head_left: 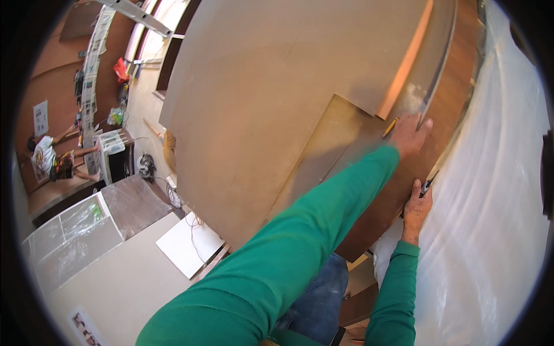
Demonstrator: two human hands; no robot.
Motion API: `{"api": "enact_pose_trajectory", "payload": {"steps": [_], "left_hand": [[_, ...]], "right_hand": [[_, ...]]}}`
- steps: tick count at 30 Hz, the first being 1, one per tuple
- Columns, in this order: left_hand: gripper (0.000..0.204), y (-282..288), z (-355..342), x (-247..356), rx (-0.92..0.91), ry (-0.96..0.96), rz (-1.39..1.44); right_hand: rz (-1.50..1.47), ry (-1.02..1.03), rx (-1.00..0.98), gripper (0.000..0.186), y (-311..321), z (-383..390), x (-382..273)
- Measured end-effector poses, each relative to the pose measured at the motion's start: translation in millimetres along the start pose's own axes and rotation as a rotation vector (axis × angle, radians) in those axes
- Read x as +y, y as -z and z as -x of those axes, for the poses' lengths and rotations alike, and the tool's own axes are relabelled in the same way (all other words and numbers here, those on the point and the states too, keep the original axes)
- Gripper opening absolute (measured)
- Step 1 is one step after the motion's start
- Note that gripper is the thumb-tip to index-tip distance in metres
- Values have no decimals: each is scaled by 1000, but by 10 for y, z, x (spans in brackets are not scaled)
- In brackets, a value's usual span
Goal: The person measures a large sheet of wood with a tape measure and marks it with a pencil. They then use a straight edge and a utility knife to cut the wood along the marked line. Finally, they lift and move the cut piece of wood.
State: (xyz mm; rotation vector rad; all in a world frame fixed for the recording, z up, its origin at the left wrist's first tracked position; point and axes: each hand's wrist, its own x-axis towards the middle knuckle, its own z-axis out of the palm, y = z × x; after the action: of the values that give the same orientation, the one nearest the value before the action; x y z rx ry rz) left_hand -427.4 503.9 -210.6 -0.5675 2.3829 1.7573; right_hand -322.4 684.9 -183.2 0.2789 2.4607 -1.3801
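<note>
Two green-sleeved arms reach over a large brown panel. My left hand rests near the panel's right edge, fingers stretched and slightly apart, a little blurred. Right beside it lies a slim yellow-and-black tool, apparently apart from the fingers. Below, at the outer edge of a reddish-brown board, my right hand is closed around a slim pointed tool with a dark tip; its exact kind is unclear. An orange-brown wooden strip lies on the panel just beyond my left hand.
Translucent plastic sheeting hangs along the right side. At the far left another person works beside a paper-covered stand. A white board with a cable lies lower left, near a circular saw. A metal ladder crosses the top.
</note>
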Motion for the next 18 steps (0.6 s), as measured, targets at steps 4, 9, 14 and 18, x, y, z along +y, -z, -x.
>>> {"api": "enact_pose_trajectory", "payload": {"steps": [4, 9, 14, 18], "left_hand": [[61, 491, 984, -257, 360, -28, -262], [126, 1735, 2197, -1122, 296, 331, -935], [120, 2152, 2372, -1387, 148, 366, -1079], [110, 2211, 2408, -1529, 104, 286, -1101]], "right_hand": [[5, -23, 37, 40, -26, -182, 393], [277, 59, 41, 40, -125, -180, 295], [201, -19, 34, 33, -122, -249, 421], [2, -207, -64, 30, -269, -243, -45]]}}
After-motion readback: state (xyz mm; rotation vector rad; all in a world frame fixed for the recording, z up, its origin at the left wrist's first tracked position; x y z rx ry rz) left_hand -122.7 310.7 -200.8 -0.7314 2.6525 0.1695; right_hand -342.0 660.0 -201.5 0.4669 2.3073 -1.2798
